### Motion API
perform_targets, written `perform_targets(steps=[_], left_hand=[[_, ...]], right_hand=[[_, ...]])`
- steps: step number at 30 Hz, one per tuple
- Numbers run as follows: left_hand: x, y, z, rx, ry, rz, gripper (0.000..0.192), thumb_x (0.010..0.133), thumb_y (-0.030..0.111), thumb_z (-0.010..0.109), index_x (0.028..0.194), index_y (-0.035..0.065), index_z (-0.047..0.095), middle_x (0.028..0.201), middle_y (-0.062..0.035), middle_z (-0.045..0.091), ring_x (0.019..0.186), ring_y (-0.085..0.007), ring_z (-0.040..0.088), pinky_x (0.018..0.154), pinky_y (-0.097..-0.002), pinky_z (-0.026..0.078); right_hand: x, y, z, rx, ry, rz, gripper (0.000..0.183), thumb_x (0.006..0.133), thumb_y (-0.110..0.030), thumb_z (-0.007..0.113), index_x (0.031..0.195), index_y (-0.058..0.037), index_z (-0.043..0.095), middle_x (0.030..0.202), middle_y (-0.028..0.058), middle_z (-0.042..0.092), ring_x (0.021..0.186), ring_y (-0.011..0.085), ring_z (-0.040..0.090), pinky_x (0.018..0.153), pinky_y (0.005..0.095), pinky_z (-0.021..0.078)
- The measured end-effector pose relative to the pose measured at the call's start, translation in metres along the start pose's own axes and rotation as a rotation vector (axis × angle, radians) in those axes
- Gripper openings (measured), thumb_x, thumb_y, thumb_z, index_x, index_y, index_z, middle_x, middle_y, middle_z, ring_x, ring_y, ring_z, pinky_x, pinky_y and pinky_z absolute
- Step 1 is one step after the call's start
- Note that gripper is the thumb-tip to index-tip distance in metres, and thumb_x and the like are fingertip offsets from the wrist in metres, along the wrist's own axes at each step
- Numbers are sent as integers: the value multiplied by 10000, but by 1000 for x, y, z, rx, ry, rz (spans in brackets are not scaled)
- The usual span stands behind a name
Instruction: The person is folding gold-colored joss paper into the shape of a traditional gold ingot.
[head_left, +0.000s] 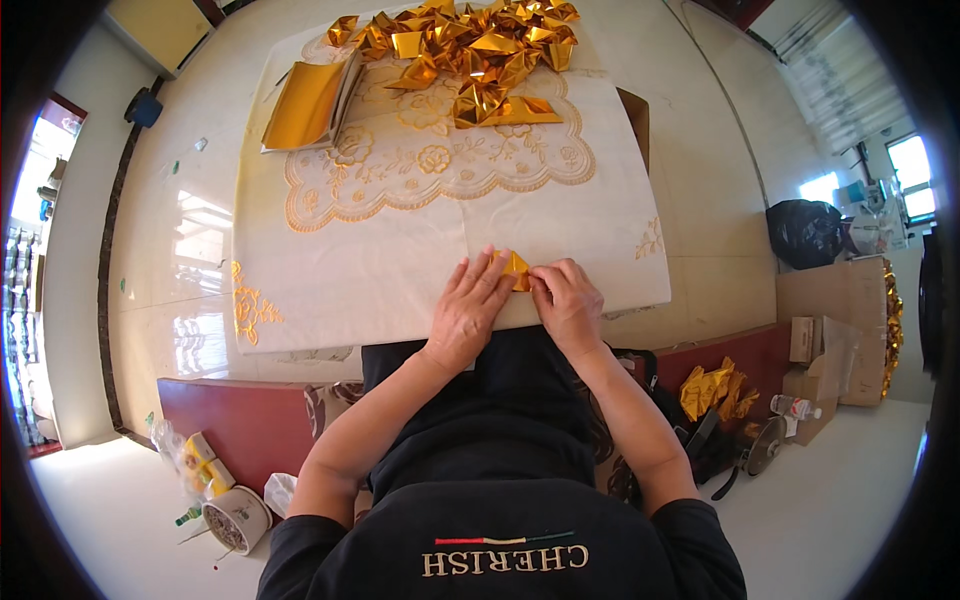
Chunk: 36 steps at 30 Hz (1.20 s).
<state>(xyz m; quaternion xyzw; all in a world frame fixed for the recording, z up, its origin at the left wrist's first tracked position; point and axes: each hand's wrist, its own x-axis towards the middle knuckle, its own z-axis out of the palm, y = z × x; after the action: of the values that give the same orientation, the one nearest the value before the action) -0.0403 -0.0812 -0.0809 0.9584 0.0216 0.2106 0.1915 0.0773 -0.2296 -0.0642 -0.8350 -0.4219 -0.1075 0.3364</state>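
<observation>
A small folded piece of gold foil paper (514, 271) lies near the front edge of the table, on an embroidered white tablecloth (360, 277). My left hand (466, 307) lies over its left side, fingers extended and pressing on it. With bent fingers, my right hand (566, 300) pinches its right corner. Farther back is a pile of folded gold foil pieces (480, 45), the nearest one (517, 112) long and pointed. A stack of gold foil sheets (304, 105) lies at the back left.
Behind my waist runs a dark red bench (232, 420). On the right are crumpled gold foil (716, 390), a plastic bottle (795, 407), a cardboard box (832, 322) and a black plastic bag (805, 232). A white tub (236, 519) stands at the lower left.
</observation>
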Motion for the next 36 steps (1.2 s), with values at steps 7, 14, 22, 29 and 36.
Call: perform_targets(steps=[7, 14, 22, 29, 36], left_hand=[[1, 9, -6, -24, -305, 0, 678, 899, 380, 665, 1462, 61, 466, 1593, -146, 346, 1511, -299, 259, 1213, -486, 240], [4, 5, -7, 18, -352, 32, 770, 895, 489, 637, 1507, 78, 413, 1618, -151, 294, 1518, -314, 234, 1229, -480, 199], [4, 1, -15, 2, -371, 21, 815, 890, 502, 639, 1495, 14, 394, 1610, -152, 310, 1516, -286, 247, 1228, -485, 197], [-17, -20, -36, 59, -391, 1, 860, 878, 519, 641, 1501, -7, 366, 1615, -149, 304, 1513, -284, 259, 1222, -502, 202], [-22, -22, -37, 81, -312, -25, 683, 918, 401, 637, 1451, 16, 452, 1580, -140, 368, 1486, -287, 316, 1197, -514, 246]], right_hand=[[-6, 12, -3, -57, -21, -110, 190, 831, -83, 724, 1016, -116, 696, 999, 50, 628, 938, 265, 639, 757, 380, 531], [-31, 15, -8, -83, -287, -290, 526, 924, -250, 652, 1386, -22, 548, 1479, 119, 506, 1374, 292, 472, 1145, 451, 358], [-30, 22, -25, -164, -514, -304, 666, 913, -370, 652, 1472, -61, 463, 1587, 97, 379, 1488, 259, 317, 1222, 481, 208], [-28, 34, -34, -139, -518, -289, 594, 917, -348, 644, 1441, -101, 513, 1576, 46, 402, 1465, 266, 348, 1202, 498, 251], [-22, 33, -35, -135, -403, -288, 433, 903, -285, 667, 1293, -99, 635, 1453, 36, 543, 1367, 282, 467, 1150, 493, 339]])
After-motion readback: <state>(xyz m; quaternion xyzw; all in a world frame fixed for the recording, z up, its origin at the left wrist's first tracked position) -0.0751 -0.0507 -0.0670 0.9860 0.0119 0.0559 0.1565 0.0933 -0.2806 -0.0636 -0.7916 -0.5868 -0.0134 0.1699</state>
